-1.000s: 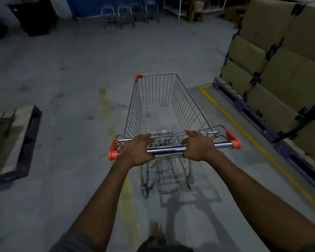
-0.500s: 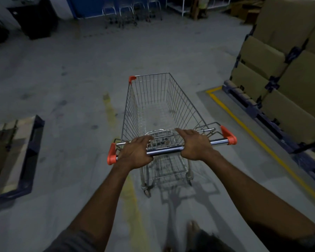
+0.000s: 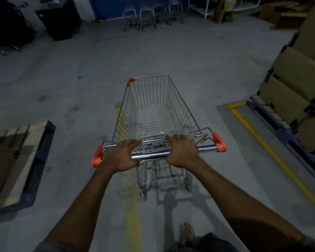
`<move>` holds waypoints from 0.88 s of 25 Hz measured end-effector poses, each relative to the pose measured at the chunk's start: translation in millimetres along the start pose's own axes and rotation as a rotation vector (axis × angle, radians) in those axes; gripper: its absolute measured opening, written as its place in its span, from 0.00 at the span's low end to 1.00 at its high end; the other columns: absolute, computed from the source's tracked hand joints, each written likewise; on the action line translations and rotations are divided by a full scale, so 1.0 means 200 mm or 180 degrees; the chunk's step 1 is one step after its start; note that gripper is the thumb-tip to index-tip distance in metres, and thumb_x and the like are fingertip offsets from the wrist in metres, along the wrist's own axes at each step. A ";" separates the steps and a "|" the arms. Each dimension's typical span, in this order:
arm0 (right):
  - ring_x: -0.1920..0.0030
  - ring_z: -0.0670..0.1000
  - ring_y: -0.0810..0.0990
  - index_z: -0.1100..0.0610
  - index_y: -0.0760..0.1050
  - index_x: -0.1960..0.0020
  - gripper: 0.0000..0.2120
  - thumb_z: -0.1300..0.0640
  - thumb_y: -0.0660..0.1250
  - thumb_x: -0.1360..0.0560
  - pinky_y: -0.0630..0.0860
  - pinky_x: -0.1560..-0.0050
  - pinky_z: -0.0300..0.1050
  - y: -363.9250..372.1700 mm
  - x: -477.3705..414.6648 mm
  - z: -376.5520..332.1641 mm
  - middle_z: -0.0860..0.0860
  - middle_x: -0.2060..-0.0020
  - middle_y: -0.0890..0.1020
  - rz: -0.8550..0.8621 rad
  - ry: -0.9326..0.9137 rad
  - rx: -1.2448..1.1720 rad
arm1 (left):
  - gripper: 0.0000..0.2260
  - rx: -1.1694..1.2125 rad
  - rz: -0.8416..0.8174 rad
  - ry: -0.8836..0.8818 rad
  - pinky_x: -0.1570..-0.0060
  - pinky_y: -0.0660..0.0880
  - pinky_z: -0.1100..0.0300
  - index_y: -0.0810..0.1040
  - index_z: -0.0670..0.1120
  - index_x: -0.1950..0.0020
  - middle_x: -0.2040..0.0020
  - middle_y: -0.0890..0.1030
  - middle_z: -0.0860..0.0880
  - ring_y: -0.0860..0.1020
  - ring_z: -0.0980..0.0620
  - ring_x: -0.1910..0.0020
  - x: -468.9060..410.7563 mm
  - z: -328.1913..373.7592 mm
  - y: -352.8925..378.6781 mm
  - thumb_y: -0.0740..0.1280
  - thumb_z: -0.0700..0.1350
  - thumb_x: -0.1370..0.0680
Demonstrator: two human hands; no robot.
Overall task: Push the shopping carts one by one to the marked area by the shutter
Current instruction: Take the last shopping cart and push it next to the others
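The cart (image 3: 156, 124) has rolled forward past the corner of the yellow line (image 3: 234, 107), and the parked carts (image 3: 149, 15) ahead are nearer.

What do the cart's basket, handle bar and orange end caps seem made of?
Basket: thin metal wire, likely steel, in a see-through grid. Handle bar: polished metal tube, showing bright glints. Orange end caps: probably plastic, with solid matte colour.
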State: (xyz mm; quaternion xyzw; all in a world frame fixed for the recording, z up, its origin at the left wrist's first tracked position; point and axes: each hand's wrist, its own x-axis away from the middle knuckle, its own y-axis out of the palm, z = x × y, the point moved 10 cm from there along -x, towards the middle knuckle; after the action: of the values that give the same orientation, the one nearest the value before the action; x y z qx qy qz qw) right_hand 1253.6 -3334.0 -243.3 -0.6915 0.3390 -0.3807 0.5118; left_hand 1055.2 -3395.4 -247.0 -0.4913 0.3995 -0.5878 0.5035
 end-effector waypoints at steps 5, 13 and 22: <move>0.27 0.59 0.69 0.49 0.66 0.22 0.43 0.44 0.64 0.37 0.75 0.35 0.56 -0.08 -0.47 -0.04 0.55 0.26 0.72 0.0093 -0.0120 0.0021 | 0.38 -0.0184 0.0271 -0.0023 0.31 0.70 0.53 0.65 0.58 0.21 0.24 0.71 0.54 0.72 0.48 0.29 -0.34 -0.18 -0.15 0.67 0.58 0.32; 0.45 0.59 0.81 0.54 0.79 0.38 0.23 0.50 0.72 0.32 0.72 0.45 0.53 -0.18 -1.15 -0.16 0.55 0.36 0.79 0.0497 0.0009 0.0286 | 0.38 -0.0140 0.0422 0.0005 0.35 0.73 0.53 0.65 0.59 0.22 0.25 0.72 0.56 0.72 0.50 0.30 -0.92 -0.62 -0.34 0.63 0.65 0.32; 0.44 0.58 0.79 0.48 0.82 0.48 0.18 0.39 0.70 0.33 0.44 0.30 0.81 -0.31 -1.89 -0.35 0.49 0.52 0.83 0.0702 0.0671 0.0117 | 0.36 -0.0118 0.0397 0.0281 0.32 0.68 0.57 0.65 0.57 0.22 0.24 0.70 0.55 0.71 0.50 0.29 -1.60 -1.18 -0.57 0.72 0.60 0.29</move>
State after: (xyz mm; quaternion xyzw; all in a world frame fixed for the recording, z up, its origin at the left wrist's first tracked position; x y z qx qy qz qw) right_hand 1016.1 -3025.3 -238.3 -0.5968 0.4578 -0.3987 0.5247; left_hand 804.6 -3067.4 -239.9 -0.4482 0.4619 -0.5690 0.5118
